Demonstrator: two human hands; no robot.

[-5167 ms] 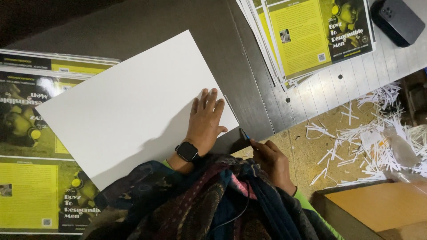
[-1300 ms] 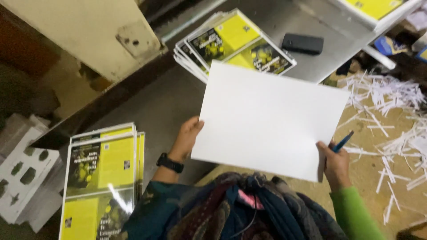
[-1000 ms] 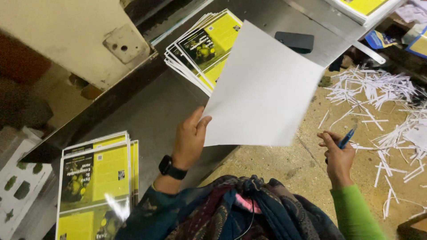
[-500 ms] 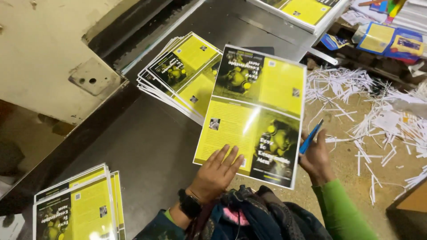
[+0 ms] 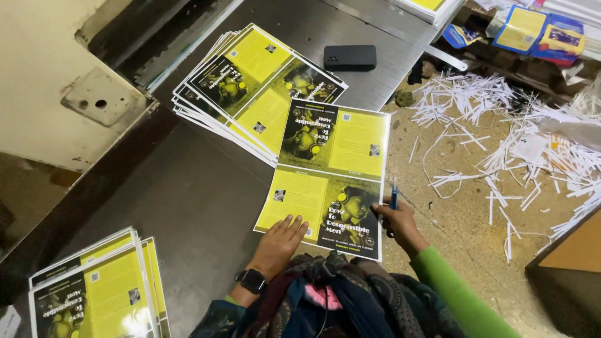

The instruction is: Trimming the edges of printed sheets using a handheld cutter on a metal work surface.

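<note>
Printed yellow-and-black sheet (image 5: 327,175) lies face up on the grey counter (image 5: 188,200), its far edge overlapping a fanned stack of like sheets (image 5: 250,87). Left hand (image 5: 278,241), fingers spread flat, presses the sheet's near edge. Right hand (image 5: 400,225) touches the near right corner, grip pinching a blue pen (image 5: 394,197); paper trimmings (image 5: 501,144) litter the floor beside.

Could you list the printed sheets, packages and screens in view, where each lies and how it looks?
Printed sheet: under both hands, rectangular, yellow and black panels.
Fanned stack: behind it, same yellow-black sheets.
Second stack: near left corner, same colours.
Phone: beyond the fanned stack, dark, face down, no screen showing.
Packages: far right, blue and yellow, flat.
</note>
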